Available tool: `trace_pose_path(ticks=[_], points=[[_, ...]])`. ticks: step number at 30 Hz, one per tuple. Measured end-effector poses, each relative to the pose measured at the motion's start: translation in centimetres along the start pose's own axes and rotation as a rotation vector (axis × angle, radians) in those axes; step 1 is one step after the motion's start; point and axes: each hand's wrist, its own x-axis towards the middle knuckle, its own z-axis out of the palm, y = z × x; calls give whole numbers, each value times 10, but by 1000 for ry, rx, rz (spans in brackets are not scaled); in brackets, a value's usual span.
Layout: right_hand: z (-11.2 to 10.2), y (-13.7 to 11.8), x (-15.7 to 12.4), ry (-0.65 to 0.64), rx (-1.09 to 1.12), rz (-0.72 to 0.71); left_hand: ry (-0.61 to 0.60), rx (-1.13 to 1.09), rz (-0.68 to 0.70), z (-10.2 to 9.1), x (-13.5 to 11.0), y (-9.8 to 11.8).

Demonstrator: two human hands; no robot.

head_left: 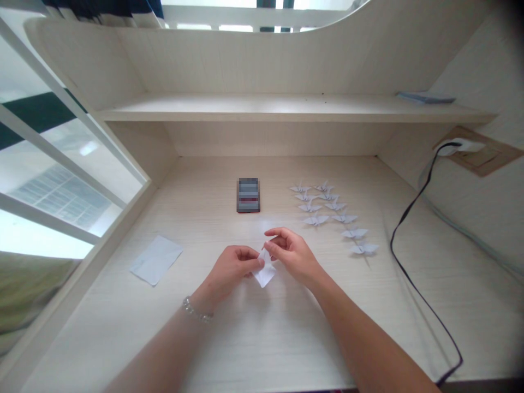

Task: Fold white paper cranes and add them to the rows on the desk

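Both my hands meet over the middle of the pale wooden desk (286, 338), pinching a small piece of white folded paper (265, 273). My left hand (231, 268), with a bracelet at the wrist, grips the paper's left side with closed fingers. My right hand (292, 252) pinches its upper edge between thumb and fingers. The paper hangs just above the desk surface, partly hidden by my fingers.
Several folded white paper cranes (327, 210) lie in rows to the right. A dark phone (248, 195) lies behind my hands. A flat white sheet (156, 260) rests at the left. A black cable (413, 273) runs from a wall socket (462, 146) down the right side. A shelf (286, 109) spans above.
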Motion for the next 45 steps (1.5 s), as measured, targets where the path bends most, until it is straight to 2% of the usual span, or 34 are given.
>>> trace_pose_path(ticks=[4, 9, 11, 13, 16, 23, 31, 36, 41, 45], points=[[2, 1, -1, 26, -122, -26, 9, -46, 25, 1, 0, 3], [3, 5, 1, 121, -70, -46, 32, -99, 71, 3, 1, 4], [4, 7, 2, 94, -52, -33, 98, -62, 113, 2, 1, 3], [5, 9, 2, 8, 4, 16, 160, -49, 142, 1, 2, 2], [8, 11, 2, -67, 103, 71, 180, -98, 142, 1, 2, 2], [15, 7, -1, 109, -32, -45, 161, -153, 104, 6, 1, 3], [17, 5, -2, 207, -70, -89, 170, 29, 109, 9, 1, 4], [15, 8, 0, 191, -49, -78, 39, -95, 102, 8, -1, 5], [13, 10, 2, 135, 15, -34, 159, -150, 175, 3, 1, 5], [9, 7, 3, 69, 140, 43, 182, -145, 157, 1, 3, 4]])
